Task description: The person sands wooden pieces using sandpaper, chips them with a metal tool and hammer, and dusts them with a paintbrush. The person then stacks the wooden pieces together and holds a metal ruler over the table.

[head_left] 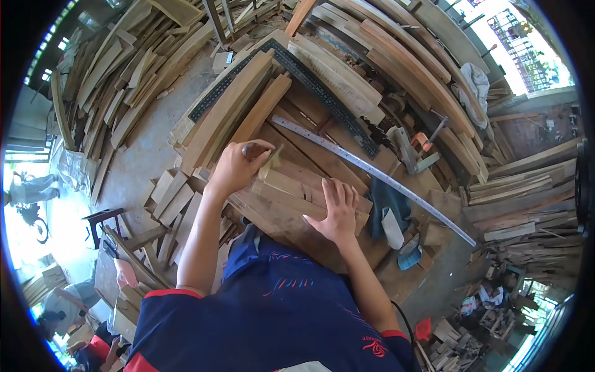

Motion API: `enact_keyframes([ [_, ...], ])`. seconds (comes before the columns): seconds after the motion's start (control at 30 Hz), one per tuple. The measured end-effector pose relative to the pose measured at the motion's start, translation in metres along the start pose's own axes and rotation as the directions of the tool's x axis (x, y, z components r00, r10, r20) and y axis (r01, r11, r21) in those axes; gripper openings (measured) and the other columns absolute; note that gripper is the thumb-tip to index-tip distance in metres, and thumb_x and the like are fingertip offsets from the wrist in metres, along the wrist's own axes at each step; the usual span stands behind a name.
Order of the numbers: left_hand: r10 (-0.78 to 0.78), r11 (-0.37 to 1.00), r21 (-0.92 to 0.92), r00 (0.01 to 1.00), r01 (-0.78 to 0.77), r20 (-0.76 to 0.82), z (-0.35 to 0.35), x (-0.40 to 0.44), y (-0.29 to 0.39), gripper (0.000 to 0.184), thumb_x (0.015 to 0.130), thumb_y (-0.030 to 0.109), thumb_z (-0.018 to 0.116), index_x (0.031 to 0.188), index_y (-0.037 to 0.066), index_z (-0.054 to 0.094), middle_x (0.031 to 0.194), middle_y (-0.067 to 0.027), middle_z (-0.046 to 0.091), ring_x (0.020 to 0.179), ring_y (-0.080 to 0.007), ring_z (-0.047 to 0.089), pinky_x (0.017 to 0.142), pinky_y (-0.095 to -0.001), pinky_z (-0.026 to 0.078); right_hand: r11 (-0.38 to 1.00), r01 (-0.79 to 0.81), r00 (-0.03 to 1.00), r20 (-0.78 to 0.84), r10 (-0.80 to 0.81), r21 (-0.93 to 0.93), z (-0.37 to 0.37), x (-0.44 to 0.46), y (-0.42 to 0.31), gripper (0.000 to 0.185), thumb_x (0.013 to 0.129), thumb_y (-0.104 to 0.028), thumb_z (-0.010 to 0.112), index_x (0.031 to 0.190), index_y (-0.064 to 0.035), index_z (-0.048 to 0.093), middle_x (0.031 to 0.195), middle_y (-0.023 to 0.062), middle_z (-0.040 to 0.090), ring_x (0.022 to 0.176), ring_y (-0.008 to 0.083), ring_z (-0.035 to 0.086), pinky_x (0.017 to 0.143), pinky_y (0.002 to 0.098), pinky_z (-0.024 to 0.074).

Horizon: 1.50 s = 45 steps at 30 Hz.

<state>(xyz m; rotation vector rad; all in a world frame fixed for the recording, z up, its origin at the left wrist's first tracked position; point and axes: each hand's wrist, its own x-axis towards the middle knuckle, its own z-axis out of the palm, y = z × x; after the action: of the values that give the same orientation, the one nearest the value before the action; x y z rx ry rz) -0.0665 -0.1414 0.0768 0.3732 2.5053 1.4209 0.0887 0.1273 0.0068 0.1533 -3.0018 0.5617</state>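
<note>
My left hand (235, 166) is closed around the brown wooden handle (253, 150) of a tool. Its far end, a pale yellowish brush-like part (271, 161), touches the end of a wooden piece. Spread fingers of my right hand (338, 208) rest on several wooden blocks (297, 189) lying side by side on the workbench. Beyond them a long metal ruler (372, 166) lies diagonally. A black perforated metal square (322, 87) frames longer planks (226, 111) at the far side of the bench.
An orange clamp (423, 141) is at the right of the bench, near a dark teal cloth (389, 204). Stacked boards (161, 62) stand at the far left, more (527, 192) at the right. Other people (102, 350) are at the lower left.
</note>
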Motion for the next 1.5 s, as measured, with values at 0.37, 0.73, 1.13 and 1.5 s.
enact_keyframes([
  [0.37, -0.121, 0.976, 0.201, 0.977, 0.084, 0.178, -0.010, -0.029, 0.017, 0.025, 0.095, 0.022, 0.069, 0.109, 0.003, 0.078, 0.087, -0.0195, 0.077, 0.082, -0.0347, 0.077, 0.078, -0.0400, 0.059, 1.000, 0.002, 1.000, -0.027, -0.002, 0.007, -0.004, -0.001, 0.001, 0.104, 0.063, -0.047, 0.094, 0.150, -0.0091, 0.054, 0.148, 0.0164, 0.049, 0.137, 0.0396, 0.044, 0.120, 0.0574, 0.0295],
  [0.73, 0.022, 0.995, 0.098, 0.998, -0.028, 0.067, 0.025, -0.030, 0.025, 0.018, 0.097, 0.015, 0.073, 0.111, 0.005, 0.077, 0.082, -0.0222, 0.072, 0.075, -0.0415, 0.071, 0.069, -0.0455, 0.055, 0.999, 0.012, 1.000, -0.006, -0.013, -0.045, -0.001, -0.001, 0.004, 0.106, 0.066, -0.052, 0.092, 0.153, -0.0090, 0.051, 0.150, 0.0180, 0.046, 0.140, 0.0403, 0.041, 0.121, 0.0588, 0.0275],
  [1.13, 0.179, 0.937, 0.310, 0.983, -0.162, -0.027, 0.035, -0.015, 0.035, 0.026, 0.092, 0.005, 0.069, 0.115, 0.010, 0.078, 0.089, -0.0160, 0.077, 0.079, -0.0376, 0.074, 0.076, -0.0443, 0.058, 0.996, -0.044, 0.999, -0.028, 0.042, -0.078, 0.002, -0.001, 0.002, 0.107, 0.067, -0.053, 0.091, 0.155, -0.0094, 0.049, 0.150, 0.0172, 0.046, 0.139, 0.0399, 0.042, 0.123, 0.0584, 0.0258],
  [1.5, 0.113, 0.956, 0.171, 0.839, -0.237, 0.532, 0.043, -0.068, 0.048, 0.028, 0.089, 0.003, 0.066, 0.114, 0.011, 0.076, 0.096, -0.0172, 0.076, 0.090, -0.0397, 0.073, 0.079, -0.0476, 0.057, 0.999, -0.021, 0.998, -0.052, 0.018, -0.042, 0.004, 0.003, 0.004, 0.107, 0.066, -0.049, 0.093, 0.155, -0.0092, 0.049, 0.151, 0.0170, 0.046, 0.138, 0.0399, 0.042, 0.122, 0.0574, 0.0268],
])
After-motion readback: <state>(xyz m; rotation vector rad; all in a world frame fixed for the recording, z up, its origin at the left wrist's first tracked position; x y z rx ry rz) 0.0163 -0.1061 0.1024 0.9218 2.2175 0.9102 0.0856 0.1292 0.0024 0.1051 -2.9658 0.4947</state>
